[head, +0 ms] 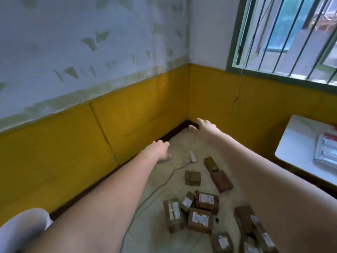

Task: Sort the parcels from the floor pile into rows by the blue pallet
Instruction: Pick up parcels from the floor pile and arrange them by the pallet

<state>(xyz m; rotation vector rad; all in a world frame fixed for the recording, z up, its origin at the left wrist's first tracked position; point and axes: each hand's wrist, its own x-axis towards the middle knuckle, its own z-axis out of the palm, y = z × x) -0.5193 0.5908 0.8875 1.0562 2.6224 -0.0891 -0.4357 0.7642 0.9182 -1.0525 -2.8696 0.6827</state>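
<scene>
Several brown cardboard parcels with white labels lie in a loose pile [198,212] on the floor at the bottom middle and right. Three more parcels lie apart further back: a square one [192,177], a reddish flat one [221,180] and a small one [211,164]. Both my arms stretch forward above the floor. My left hand [160,151] hangs with relaxed fingers and holds nothing. Held higher near the room corner, my right hand [202,129] has its fingers spread and is empty. No blue pallet is in view.
A white power strip [192,156] with a cable trailing across the floor lies near the left hand. Yellow-panelled walls meet in a corner ahead. A white table [299,143] with packaged items stands at the right under a barred window.
</scene>
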